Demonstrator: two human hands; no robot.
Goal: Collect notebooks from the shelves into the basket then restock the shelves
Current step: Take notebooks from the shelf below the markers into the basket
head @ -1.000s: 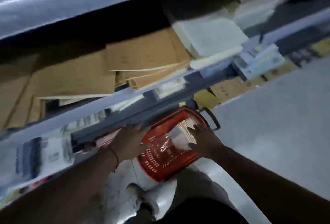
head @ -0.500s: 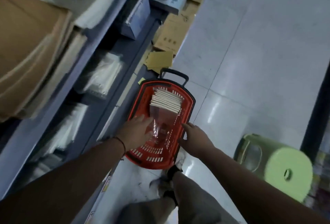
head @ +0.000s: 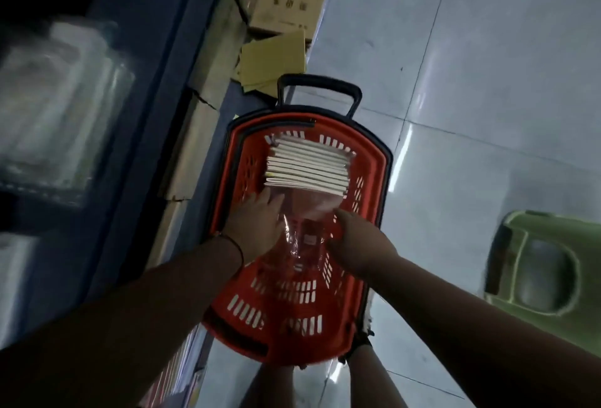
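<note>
A clear-wrapped pack of white-edged notebooks (head: 305,170) lies in the far half of the red slotted plastic basket (head: 374,180) on the floor. The left hand (head: 257,225) rests on its near left edge with fingers extended, and the right hand (head: 354,238) touches the wrap's near right side; its finger pose cannot be told.

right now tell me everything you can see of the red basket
The red basket is plastic, with slotted walls and floor, a dark rim band and a black pull handle at its far end. It sits upright on the tiled floor beside the blue shelf base. Inside lies a clear-wrapped pack of notebooks, white page edges up, at the far end. The left hand and right hand reach in, touching the wrap.
</note>
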